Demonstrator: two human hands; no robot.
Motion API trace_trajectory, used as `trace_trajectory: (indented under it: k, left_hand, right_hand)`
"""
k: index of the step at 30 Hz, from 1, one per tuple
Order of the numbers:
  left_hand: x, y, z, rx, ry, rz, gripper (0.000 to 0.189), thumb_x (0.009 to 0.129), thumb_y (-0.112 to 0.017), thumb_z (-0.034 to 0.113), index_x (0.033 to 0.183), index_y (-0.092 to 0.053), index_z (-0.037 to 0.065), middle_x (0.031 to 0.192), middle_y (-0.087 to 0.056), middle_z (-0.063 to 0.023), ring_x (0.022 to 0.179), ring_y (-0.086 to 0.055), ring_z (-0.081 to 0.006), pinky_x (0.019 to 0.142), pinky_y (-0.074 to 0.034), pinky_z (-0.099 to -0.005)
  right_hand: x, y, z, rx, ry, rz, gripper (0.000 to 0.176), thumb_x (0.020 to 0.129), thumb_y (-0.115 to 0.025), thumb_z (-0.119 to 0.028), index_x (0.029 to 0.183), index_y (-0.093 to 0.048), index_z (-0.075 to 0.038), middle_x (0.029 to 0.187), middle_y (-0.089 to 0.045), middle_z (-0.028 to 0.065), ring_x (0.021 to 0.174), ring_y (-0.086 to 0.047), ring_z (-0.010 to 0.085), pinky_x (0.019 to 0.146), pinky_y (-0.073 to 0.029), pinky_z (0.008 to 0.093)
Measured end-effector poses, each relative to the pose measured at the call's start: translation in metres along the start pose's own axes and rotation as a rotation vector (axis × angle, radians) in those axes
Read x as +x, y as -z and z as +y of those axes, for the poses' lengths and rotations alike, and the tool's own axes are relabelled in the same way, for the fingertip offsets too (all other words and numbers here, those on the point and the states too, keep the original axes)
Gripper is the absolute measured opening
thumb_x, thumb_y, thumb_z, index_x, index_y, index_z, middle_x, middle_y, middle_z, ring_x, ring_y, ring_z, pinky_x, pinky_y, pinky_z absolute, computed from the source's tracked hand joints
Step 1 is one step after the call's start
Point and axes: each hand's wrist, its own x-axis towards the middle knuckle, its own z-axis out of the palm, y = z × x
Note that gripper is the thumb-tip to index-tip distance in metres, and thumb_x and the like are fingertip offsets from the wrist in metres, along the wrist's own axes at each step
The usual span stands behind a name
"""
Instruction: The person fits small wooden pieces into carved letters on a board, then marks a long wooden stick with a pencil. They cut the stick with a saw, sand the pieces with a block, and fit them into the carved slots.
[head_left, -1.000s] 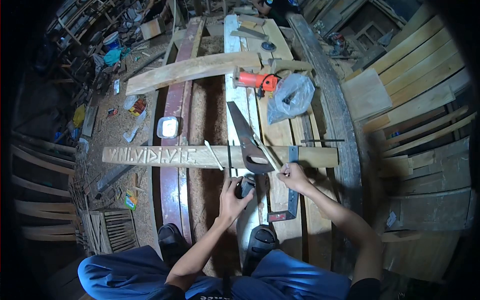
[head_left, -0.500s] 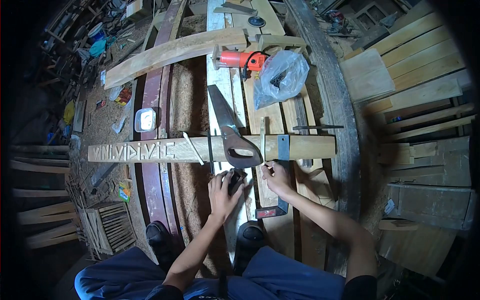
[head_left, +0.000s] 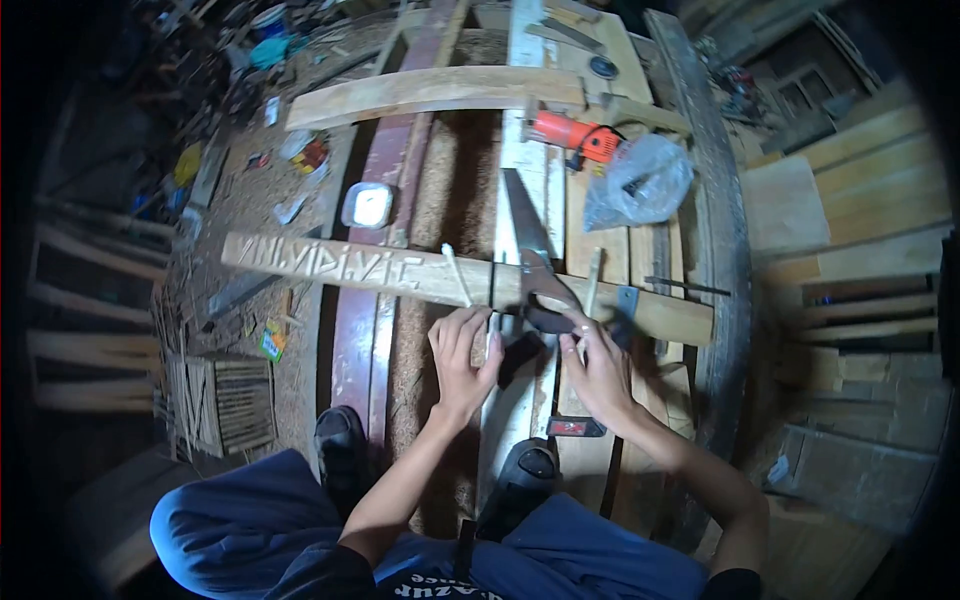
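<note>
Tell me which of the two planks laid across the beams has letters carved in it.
The nearer plank, with the handsaw lying over it; the farther, curved plank shows no lettering.

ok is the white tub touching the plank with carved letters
Apart: the head view shows purple beam between the tub and the lettered plank.

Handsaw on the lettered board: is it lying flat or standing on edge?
Flat: the handsaw lies across the lettered board, its broad blade facing up.
</note>
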Motion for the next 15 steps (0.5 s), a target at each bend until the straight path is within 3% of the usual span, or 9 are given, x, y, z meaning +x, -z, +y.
trace_trajectory:
  k: [2, 3, 6, 7, 12, 15]
  left_hand:
    - [0.003, 0.019, -0.024, 0.043, 0.035, 0.049, 0.031, 0.089, -0.071, 0.011, 0.118, -0.065, 0.004, 0.117, -0.066, -0.0131, 0.113, -0.06, -0.0311, 0.103, -0.038, -0.0456]
    - [0.003, 0.027, -0.037, 0.058, 0.053, 0.1, 0.028, 0.09, -0.069, 0.01, 0.117, -0.066, 0.003, 0.115, -0.067, -0.0128, 0.113, -0.06, -0.0311, 0.103, -0.038, -0.0455]
    - [-0.006, 0.049, -0.09, 0.152, 0.115, 0.1, 0.025, 0.093, -0.067, 0.012, 0.116, -0.067, 0.004, 0.115, -0.068, -0.0128, 0.112, -0.06, -0.0311, 0.103, -0.037, -0.0458]
    - [-0.008, 0.057, -0.104, 0.171, 0.149, 0.098, 0.025, 0.093, -0.067, 0.012, 0.117, -0.067, 0.006, 0.114, -0.067, -0.0096, 0.112, -0.057, -0.0295, 0.103, -0.035, -0.0438]
    - [-0.012, 0.067, -0.17, 0.271, 0.228, 0.074, 0.026, 0.093, -0.067, 0.016, 0.118, -0.068, 0.009, 0.115, -0.066, -0.0078, 0.112, -0.054, -0.0287, 0.104, -0.031, -0.0461]
    - [-0.01, 0.064, -0.193, 0.31, 0.179, 0.014, 0.027, 0.094, -0.068, 0.021, 0.121, -0.068, 0.014, 0.12, -0.064, -0.0057, 0.114, -0.053, -0.0283, 0.103, -0.027, -0.0502]
  right_hand:
    - [0.012, -0.023, -0.027, 0.012, 0.258, 0.003, 0.03, 0.101, -0.06, -0.017, 0.13, -0.059, -0.01, 0.115, -0.067, 0.0212, 0.096, -0.069, 0.0382, 0.081, -0.054, 0.0468]
    - [0.019, -0.042, -0.033, 0.044, 0.306, -0.035, 0.027, 0.101, -0.06, -0.017, 0.127, -0.061, -0.009, 0.111, -0.065, 0.0181, 0.093, -0.068, 0.0379, 0.076, -0.055, 0.0454]
    - [0.038, -0.099, -0.056, -0.082, 0.344, -0.128, 0.024, 0.099, -0.063, -0.018, 0.12, -0.064, -0.007, 0.108, -0.064, 0.0124, 0.099, -0.065, 0.035, 0.08, -0.056, 0.046]
    - [0.051, -0.127, -0.052, -0.039, 0.436, -0.05, 0.021, 0.097, -0.064, -0.017, 0.116, -0.066, -0.007, 0.107, -0.064, 0.0121, 0.1, -0.065, 0.0343, 0.082, -0.055, 0.0457]
    - [0.087, -0.211, -0.058, -0.02, 0.392, 0.119, 0.018, 0.093, -0.067, -0.01, 0.11, -0.07, -0.003, 0.111, -0.065, 0.0127, 0.105, -0.063, 0.0348, 0.086, -0.054, 0.0446]
    - [0.103, -0.232, -0.052, -0.04, 0.392, 0.157, 0.02, 0.091, -0.068, -0.007, 0.11, -0.071, -0.002, 0.116, -0.066, 0.0128, 0.107, -0.063, 0.0353, 0.089, -0.054, 0.0442]
